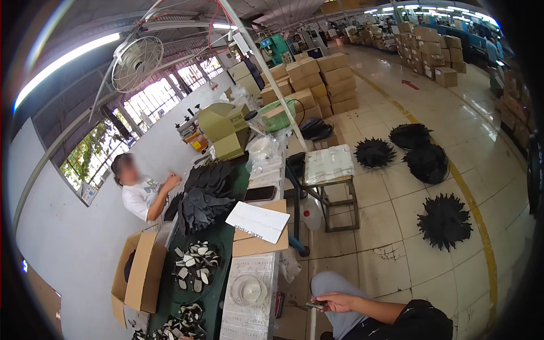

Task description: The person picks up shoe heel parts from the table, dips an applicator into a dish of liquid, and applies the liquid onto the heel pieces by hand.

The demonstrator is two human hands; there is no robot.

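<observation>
So the one hand you can see, coming in from the lower right of the view, has its grip pinched together on a small, flat, dark metal-looking piece with a pale glint on it, held out over the knee in grey trousers just right of the tabletop's near end. I honestly can't tell which hand it is from the angle, my guess is the right; the other one isn't in the picture. The piece is too small to make out properly, but it looks stiff and light, probably a bit slick, so a fingertip pinch across its flat sides seems the sensible hold, and that's roughly what's going on. Working outward from the long green-covered tabletop: on its near end sits a clear round plastic lid or dish on printed paper, left of that a heap of small black and white cut pieces, and further up a brown cardboard sheet with a white paper on it, then a stack of dark leaf-shaped cutouts. An open cardboard box stands at the tabletop's left side, and another person in a white shirt stands beyond it. Right of the tabletop, black spiky bundles lie on the tiled floor.
</observation>
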